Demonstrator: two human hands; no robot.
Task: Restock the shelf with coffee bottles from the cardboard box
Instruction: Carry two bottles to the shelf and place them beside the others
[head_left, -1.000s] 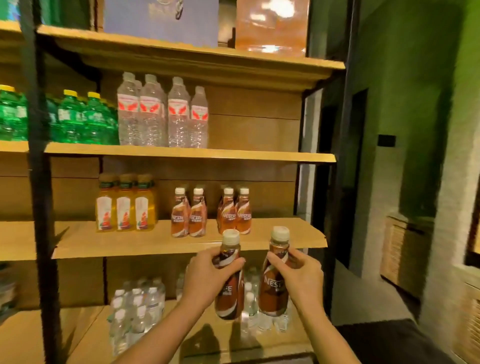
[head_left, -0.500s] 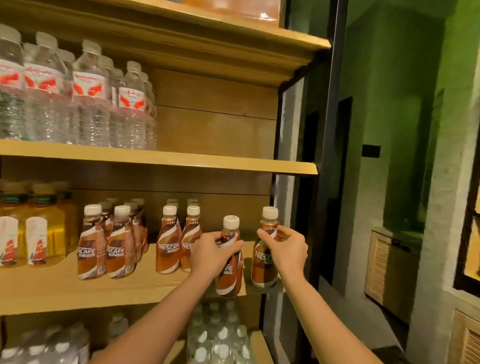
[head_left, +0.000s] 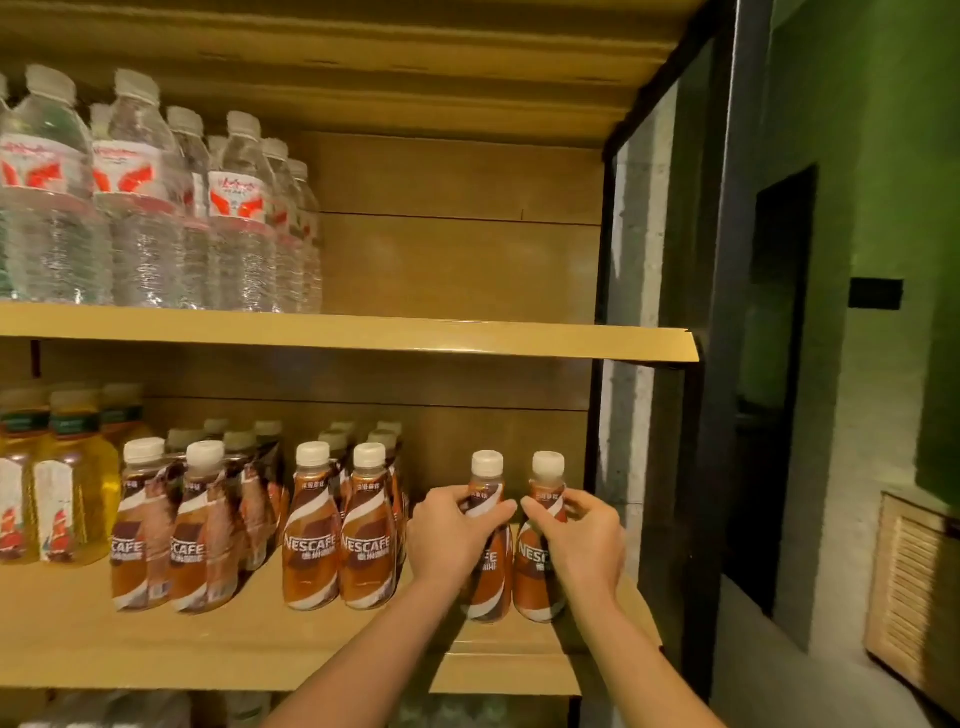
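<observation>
Two brown coffee bottles with white caps stand side by side at the right end of the wooden shelf. My left hand grips the left coffee bottle around its upper body. My right hand grips the right coffee bottle the same way. Both bottles are upright with their bases on or just above the board. To their left stand rows of the same coffee bottles, several deep. The cardboard box is not in view.
Yellow drink bottles fill the shelf's left end. Clear water bottles stand on the shelf above. A black frame post bounds the shelf on the right, with a green wall and a slatted wooden cabinet beyond.
Both hands carried their bottles up from below shelf level and forward onto the right end of the shelf. The camera has come much closer to the shelf.
</observation>
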